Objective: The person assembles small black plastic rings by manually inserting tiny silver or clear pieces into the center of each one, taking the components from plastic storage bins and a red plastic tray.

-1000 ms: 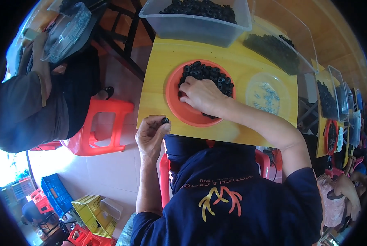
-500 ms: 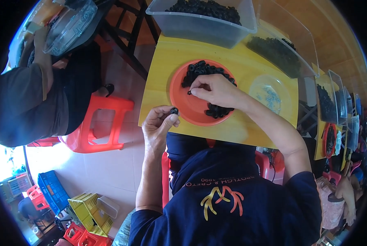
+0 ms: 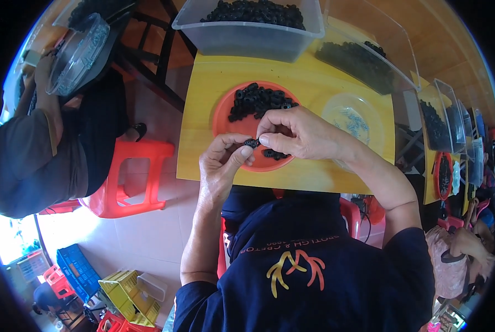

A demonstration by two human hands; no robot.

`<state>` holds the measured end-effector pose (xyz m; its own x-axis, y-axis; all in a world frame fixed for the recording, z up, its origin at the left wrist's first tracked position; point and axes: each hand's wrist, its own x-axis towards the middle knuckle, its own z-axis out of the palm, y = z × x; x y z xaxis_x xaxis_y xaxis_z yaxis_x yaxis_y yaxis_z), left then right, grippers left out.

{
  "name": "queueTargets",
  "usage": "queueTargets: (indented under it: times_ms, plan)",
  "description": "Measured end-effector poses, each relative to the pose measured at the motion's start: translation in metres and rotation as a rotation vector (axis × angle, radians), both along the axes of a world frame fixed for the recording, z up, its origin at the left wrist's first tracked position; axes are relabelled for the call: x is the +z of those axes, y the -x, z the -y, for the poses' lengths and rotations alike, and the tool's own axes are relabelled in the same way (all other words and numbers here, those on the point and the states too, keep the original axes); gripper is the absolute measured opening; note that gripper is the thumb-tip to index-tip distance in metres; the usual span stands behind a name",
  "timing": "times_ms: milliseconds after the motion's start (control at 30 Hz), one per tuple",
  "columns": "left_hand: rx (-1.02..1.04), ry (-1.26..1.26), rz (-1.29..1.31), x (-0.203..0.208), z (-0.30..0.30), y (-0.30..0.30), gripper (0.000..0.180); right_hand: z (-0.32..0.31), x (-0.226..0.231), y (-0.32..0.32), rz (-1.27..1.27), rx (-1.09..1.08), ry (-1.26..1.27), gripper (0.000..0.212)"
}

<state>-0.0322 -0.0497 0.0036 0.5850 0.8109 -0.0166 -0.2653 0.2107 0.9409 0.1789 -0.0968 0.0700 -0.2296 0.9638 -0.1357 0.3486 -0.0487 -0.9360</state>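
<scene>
My left hand (image 3: 223,157) pinches a small black ring-like part (image 3: 251,143) between thumb and fingertips, over the near left side of an orange-red plate (image 3: 223,117). Against it, my right hand (image 3: 294,133) closes thumb and forefinger on a tiny dark piece, mostly hidden by the fingertips. The two hands meet at the parts. Many black ring-like parts (image 3: 258,98) lie heaped on the plate's far side. A smaller cluster of them (image 3: 274,154) sits near the plate's front edge, below my right hand.
Translucent bins (image 3: 247,36) of black parts line the far edge of the yellow table (image 3: 200,83). At right is a clear round dish (image 3: 351,124) with small shiny pieces. A co-worker (image 3: 32,149) sits left, by a red stool (image 3: 142,171). Crates (image 3: 127,299) stand lower left.
My right hand has come from the heap toward me, and my left hand has moved right and slightly up. Now they meet, the right's small piece against the black part.
</scene>
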Motion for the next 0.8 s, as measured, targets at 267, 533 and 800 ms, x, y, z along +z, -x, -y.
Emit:
queueTargets:
  times_ms: [267,533,800]
  plan:
    - [-0.085,-0.049,-0.052,0.002,0.002,-0.002,0.018,0.009,0.008,-0.002,-0.014,-0.014,0.108,0.021]
    - [-0.093,-0.014,-0.082,0.003,0.007,-0.009,0.018,0.017,0.003,-0.005,-0.068,-0.067,0.190,0.022]
    - [-0.101,0.052,-0.034,0.001,0.007,-0.014,0.018,0.019,-0.001,-0.007,-0.097,-0.100,0.181,0.021]
